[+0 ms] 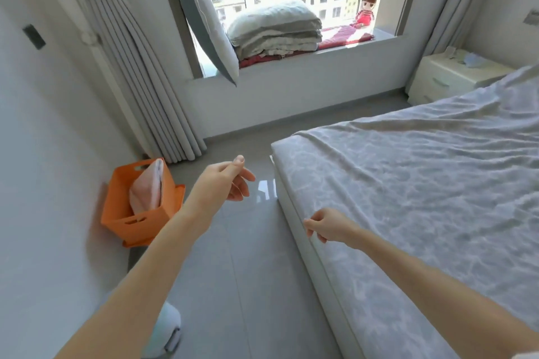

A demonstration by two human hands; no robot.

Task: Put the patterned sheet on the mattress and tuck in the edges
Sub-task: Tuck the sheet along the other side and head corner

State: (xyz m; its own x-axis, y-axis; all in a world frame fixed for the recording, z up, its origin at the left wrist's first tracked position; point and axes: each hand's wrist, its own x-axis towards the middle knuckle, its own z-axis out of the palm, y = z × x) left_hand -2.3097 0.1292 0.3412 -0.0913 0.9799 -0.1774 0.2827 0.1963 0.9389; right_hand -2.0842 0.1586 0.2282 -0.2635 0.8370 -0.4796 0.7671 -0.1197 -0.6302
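A bed takes up the right of the room, its mattress (326, 280) showing a bare white side toward the grey tiled floor (248, 285). The patterned sheet (408, 183), pale grey with a rippled print, lies spread and wrinkled across the top, and no cloth hangs down that white side. Behind it are a window seat (335, 51), a tied-back curtain (140, 67) and a cream nightstand (449, 76). On the seat are a stack of folded bedding (277, 29), a leaning pillow (204, 17) and a small doll (366, 9). An orange basket (134, 223) stands against the left wall.

The sheet's near edge runs along the mattress side, from the foreground away to the corner nearest the window. It lies to the right of both hands. The right hand (328, 226) is at that edge, about midway along it, so it is the nearer hand for any tucking there. Its fingers (310, 227) are curled downward at the edge, but whether they pinch cloth or merely touch it cannot be told.

The left hand (230, 181) hangs over the floor, well apart from the bed. Its fingers (243, 188) are loosely bent, the thumb lies along the top, and it holds nothing.
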